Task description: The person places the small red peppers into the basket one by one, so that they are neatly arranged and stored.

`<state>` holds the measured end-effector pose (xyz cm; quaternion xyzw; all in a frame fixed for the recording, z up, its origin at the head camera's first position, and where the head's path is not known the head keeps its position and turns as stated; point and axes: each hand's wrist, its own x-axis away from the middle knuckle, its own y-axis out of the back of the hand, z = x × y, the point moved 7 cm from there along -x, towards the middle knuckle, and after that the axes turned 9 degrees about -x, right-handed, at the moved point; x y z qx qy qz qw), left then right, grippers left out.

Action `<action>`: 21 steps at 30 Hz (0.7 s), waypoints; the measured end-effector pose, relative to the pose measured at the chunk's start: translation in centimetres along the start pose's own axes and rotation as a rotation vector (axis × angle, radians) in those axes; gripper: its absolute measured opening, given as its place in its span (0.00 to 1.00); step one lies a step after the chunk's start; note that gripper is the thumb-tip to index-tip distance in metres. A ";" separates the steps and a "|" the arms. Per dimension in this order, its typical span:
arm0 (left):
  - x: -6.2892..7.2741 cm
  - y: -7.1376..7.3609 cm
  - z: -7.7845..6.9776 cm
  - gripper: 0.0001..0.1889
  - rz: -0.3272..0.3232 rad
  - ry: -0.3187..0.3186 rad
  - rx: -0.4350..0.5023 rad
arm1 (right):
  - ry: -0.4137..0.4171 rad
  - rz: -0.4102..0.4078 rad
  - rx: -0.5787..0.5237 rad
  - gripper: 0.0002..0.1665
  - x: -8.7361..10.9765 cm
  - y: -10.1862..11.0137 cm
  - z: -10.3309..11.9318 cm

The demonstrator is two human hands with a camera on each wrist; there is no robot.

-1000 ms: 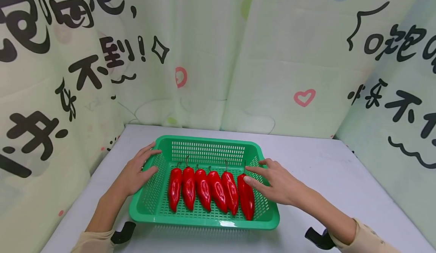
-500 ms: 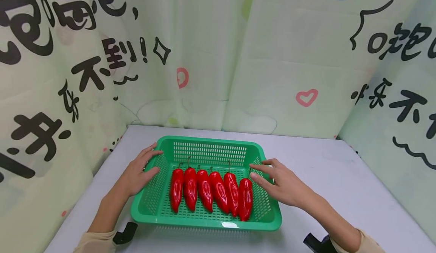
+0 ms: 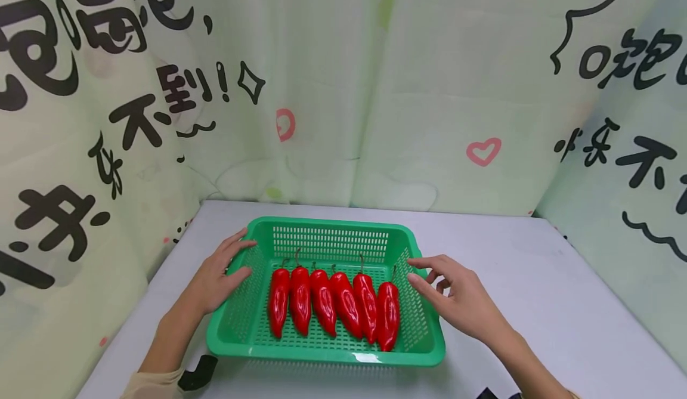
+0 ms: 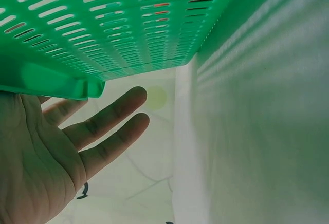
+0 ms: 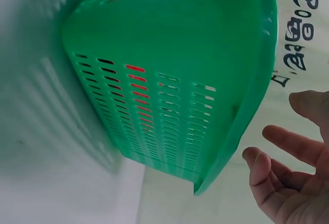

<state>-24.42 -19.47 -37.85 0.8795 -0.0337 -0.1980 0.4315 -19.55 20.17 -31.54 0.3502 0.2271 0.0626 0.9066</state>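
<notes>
Several glossy red peppers (image 3: 323, 305) lie in a row inside a green plastic basket (image 3: 322, 356), their thin stems towards the far side. In the head view my left hand (image 3: 220, 277) rests at the basket's left rim, thumb and forefinger reaching over it. The left wrist view shows the fingers of that hand straight and spread just outside the rim. My right hand (image 3: 458, 294) hovers at the right rim, thumb and forefinger stretched towards the rightmost pepper (image 3: 388, 316) but apart from it. Its other fingers are loosely bent and it holds nothing.
The basket stands on a white table (image 3: 499, 256). Pale curtains (image 3: 322, 89) with black lettering and pink hearts enclose the table at the back and both sides. A black strap piece (image 3: 198, 373) sits at the left wrist.
My right hand has drawn away to the right, off the rightmost pepper, which has shifted a little left and now lies close to its neighbour. The left hand stays at the rim.
</notes>
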 end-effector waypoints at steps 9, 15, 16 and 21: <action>0.2 0.5 0.1 0.25 0.003 0.004 -0.080 | 0.010 -0.062 -0.058 0.15 1.4 -0.4 -0.3; 0.5 0.6 -0.2 0.27 0.005 0.035 -0.201 | 0.004 -0.133 -0.107 0.09 2.7 0.2 -0.3; 0.6 0.7 -0.3 0.26 0.004 0.034 -0.204 | -0.001 -0.143 -0.113 0.07 2.9 0.3 -0.3; 0.9 1.3 -1.4 0.26 -0.029 -0.005 -0.193 | -0.027 -0.176 -0.133 0.03 3.6 0.4 -0.7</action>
